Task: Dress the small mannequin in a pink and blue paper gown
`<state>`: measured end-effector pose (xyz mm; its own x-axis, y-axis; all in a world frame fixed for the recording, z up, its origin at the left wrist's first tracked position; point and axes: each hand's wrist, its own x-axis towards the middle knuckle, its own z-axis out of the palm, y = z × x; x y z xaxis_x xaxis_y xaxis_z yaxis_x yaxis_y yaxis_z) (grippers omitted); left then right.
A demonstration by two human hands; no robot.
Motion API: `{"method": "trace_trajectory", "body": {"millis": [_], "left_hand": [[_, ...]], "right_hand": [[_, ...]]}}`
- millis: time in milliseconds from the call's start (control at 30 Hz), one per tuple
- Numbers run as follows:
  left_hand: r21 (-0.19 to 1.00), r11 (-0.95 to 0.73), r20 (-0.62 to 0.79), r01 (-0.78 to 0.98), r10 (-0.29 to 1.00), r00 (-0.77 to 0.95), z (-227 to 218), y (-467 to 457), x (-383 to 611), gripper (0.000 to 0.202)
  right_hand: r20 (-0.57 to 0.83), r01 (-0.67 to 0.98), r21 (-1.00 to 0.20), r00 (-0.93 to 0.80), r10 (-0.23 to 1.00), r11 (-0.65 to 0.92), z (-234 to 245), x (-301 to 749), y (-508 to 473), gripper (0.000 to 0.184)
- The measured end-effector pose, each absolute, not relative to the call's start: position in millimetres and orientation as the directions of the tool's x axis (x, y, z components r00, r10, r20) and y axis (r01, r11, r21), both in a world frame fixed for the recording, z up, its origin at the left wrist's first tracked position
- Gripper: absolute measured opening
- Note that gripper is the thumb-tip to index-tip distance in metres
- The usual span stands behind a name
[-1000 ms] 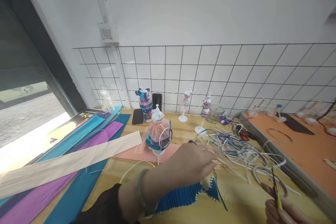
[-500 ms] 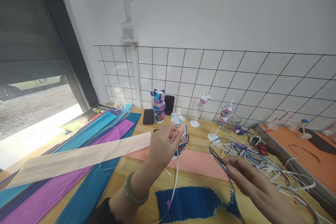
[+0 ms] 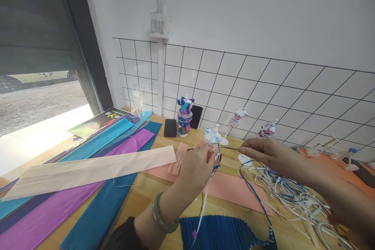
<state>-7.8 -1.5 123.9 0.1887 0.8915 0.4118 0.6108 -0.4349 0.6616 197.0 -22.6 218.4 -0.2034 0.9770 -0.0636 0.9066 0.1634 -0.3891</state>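
My left hand (image 3: 198, 166), a green bangle on its wrist, is closed at the waist of a small white dress form (image 3: 213, 136) with blue marks. Its fingertips pinch folded pink fabric and narrow ribbon there, partly hidden by the hand. A white ribbon (image 3: 202, 211) hangs down from this spot. To the right, my right hand (image 3: 259, 151) is closed on a thin dark ribbon (image 3: 229, 147), stretched nearly level toward the dress form. Below lies a pink fabric strip (image 3: 234, 190), and nearer me a pleated blue fabric piece (image 3: 219, 232).
Cream (image 3: 96, 172), purple and teal fabric strips cover the left. A decorated dress form (image 3: 185, 119) stands behind, beside a phone (image 3: 170, 128); another phone leans at the wall. Two more dress forms stand right, near tangled ribbons (image 3: 290, 191). A wire grid (image 3: 224, 70) lines the wall.
My right hand has moved up and left to the dress form's side, drawing the dark ribbon taut. My left hand stays at the dress form. The view has shifted slightly.
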Motion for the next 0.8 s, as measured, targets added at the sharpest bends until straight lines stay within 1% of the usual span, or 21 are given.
{"method": "trace_trajectory", "body": {"millis": [133, 200, 300, 467, 633, 800], "left_hand": [[0.697, -0.410, 0.373, 0.588, 0.908, 0.191, 124, -1, -8, 0.023], [0.711, -0.402, 0.366, 0.577, 0.912, 0.184, 123, 0, -8, 0.022], [0.709, -0.418, 0.377, 0.568, 0.905, 0.196, 119, 1, -6, 0.022], [0.701, -0.435, 0.389, 0.565, 0.897, 0.209, 116, 3, -4, 0.028], [0.753, -0.430, 0.376, 0.497, 0.902, 0.211, 118, 0, -4, 0.023], [0.779, -0.431, 0.378, 0.455, 0.902, 0.208, 121, -3, -2, 0.029]], "right_hand": [[-0.186, 0.921, -0.350, -0.245, 0.951, 0.169, 220, 202, -4, 0.052], [-0.218, 0.926, -0.336, -0.256, 0.942, 0.174, 219, 204, 1, 0.051], [-0.215, 0.925, -0.330, -0.267, 0.939, 0.188, 219, 204, 5, 0.051], [-0.209, 0.929, -0.313, -0.272, 0.939, 0.199, 220, 199, 9, 0.053], [-0.177, 0.916, -0.329, -0.299, 0.938, 0.230, 224, 188, 6, 0.055], [-0.150, 0.909, -0.332, -0.313, 0.938, 0.251, 226, 182, 5, 0.053]]}}
